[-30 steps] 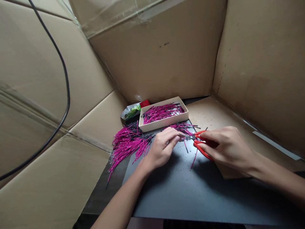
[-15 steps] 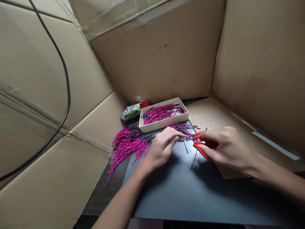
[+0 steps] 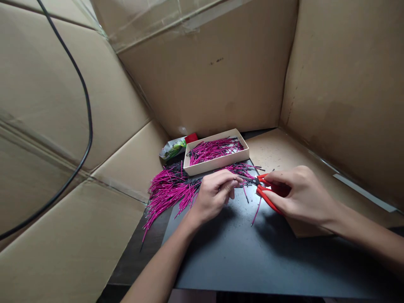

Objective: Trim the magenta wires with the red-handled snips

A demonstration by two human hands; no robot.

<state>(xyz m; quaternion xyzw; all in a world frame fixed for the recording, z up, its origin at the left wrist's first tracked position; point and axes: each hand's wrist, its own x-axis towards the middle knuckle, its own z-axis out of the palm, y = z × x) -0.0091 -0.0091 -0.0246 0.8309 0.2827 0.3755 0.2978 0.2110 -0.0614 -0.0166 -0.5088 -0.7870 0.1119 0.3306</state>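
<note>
My left hand [image 3: 216, 189] is closed in a pinch, with a tiny copper-coloured wire end [image 3: 235, 179] showing at the thumb and forefinger. The rest of that wire is hidden by the hand. In my right hand [image 3: 299, 193] is a pair of red-handled scissors [image 3: 260, 183]. Their dark blades point left and reach the left fingertips. Behind both hands lies a small heap of magenta wires with black ends [image 3: 244, 168]. A single magenta wire [image 3: 256, 212] lies on the dark mat [image 3: 233, 256] below the scissors.
A cream open box [image 3: 217, 163] of magenta wires stands behind the hands. Left of it spreads a large wire pile [image 3: 170, 189], with a crumpled green-and-white packet [image 3: 174, 148] behind. Cardboard walls [image 3: 205, 84] enclose the table, and a black cable [image 3: 85, 92] hangs at left.
My left fingers have turned slightly, and the copper-coloured end now shows between them. The scissors have barely moved, and the piles and box are unchanged.
</note>
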